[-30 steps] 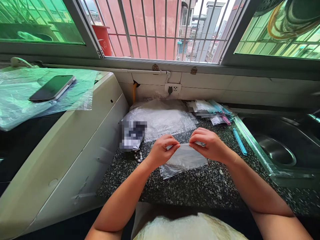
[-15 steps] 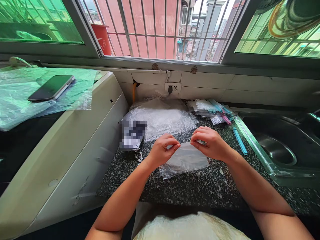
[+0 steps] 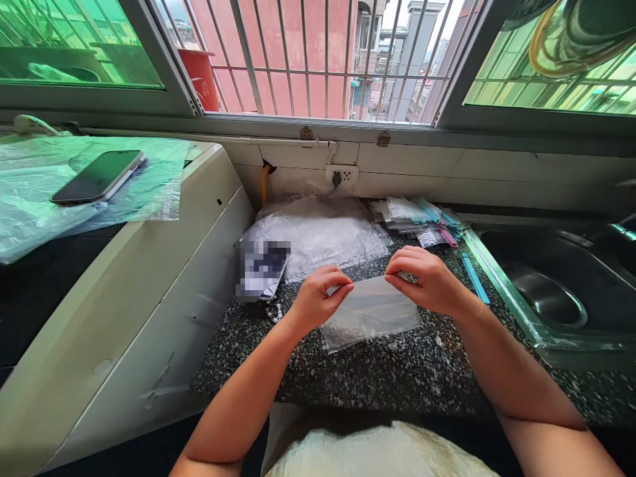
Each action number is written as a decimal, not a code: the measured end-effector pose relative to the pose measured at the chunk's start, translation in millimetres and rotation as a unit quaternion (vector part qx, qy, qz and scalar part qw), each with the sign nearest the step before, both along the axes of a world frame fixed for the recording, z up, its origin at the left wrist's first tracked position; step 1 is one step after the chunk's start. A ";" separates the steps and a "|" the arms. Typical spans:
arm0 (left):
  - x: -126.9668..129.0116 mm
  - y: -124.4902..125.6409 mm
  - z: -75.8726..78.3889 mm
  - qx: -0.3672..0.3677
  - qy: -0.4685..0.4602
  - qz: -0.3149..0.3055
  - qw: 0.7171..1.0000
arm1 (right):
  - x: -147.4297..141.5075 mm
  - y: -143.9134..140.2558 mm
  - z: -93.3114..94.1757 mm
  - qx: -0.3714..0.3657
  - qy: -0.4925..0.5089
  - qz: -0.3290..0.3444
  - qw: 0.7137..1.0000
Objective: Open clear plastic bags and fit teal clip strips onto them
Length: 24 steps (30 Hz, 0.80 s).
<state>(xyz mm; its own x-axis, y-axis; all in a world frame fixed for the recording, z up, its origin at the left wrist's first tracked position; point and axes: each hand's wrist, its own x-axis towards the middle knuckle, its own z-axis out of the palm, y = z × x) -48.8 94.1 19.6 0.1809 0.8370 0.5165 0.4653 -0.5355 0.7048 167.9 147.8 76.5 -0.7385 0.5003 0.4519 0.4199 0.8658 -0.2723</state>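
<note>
A clear plastic bag (image 3: pixel 371 313) hangs flat between my two hands, just over or on the speckled dark countertop (image 3: pixel 358 377). My left hand (image 3: pixel 320 297) pinches the bag's upper edge on its left side. With thumb and fingers pressed together, my right hand (image 3: pixel 421 278) grips the same edge further right. The bag looks flat, and I cannot make out anything inside it. Behind the hands spreads a large sheet of clear plastic (image 3: pixel 322 228). A pile of small clear bags (image 3: pixel 407 212) with blue and pink strips lies at the back right.
A blue strip (image 3: pixel 476 278) lies beside the sink (image 3: pixel 546 285) on the right. A packet with a blurred-out face (image 3: pixel 271 265) sits left of my hands. On the raised cream unit (image 3: pixel 163 311), a phone (image 3: pixel 99 177) rests on plastic. A socket (image 3: pixel 342 175) is on the back wall.
My hands have moved slightly apart along the bag's upper edge, the right one going up and right. The bag has shifted a little to the right with them.
</note>
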 end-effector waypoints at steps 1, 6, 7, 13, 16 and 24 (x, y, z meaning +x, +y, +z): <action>0.1 0.0 -0.1 0.001 0.001 0.001 1.000 | -0.1 0.2 0.0 0.001 0.000 -0.001 1.000; 1.0 0.0 0.3 0.009 0.006 0.001 1.000 | 0.2 -0.9 0.2 -0.005 -0.004 -0.008 1.000; 1.1 -0.1 0.5 0.010 0.007 0.001 1.000 | -0.1 -1.5 -0.2 -0.007 -0.004 -0.009 1.000; 1.9 -1.1 1.3 0.017 0.019 -0.003 1.000 | -7.3 -3.3 -9.3 -0.002 -0.004 -0.004 1.000; 2.5 -1.7 1.6 0.014 0.020 -0.006 1.000 | -9.4 -2.8 -13.1 -0.001 -0.007 -0.004 1.000; 3.7 -1.5 1.1 0.004 0.029 -0.004 1.000 | -8.2 -3.0 -12.2 -0.003 -0.011 -0.007 1.000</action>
<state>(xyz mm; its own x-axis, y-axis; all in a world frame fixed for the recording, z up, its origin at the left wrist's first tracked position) -45.1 92.7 20.7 0.2171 0.8315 0.5114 0.5009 -0.5446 0.6727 159.8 144.8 64.3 -0.7409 0.5134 0.4330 0.4380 0.8581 -0.2681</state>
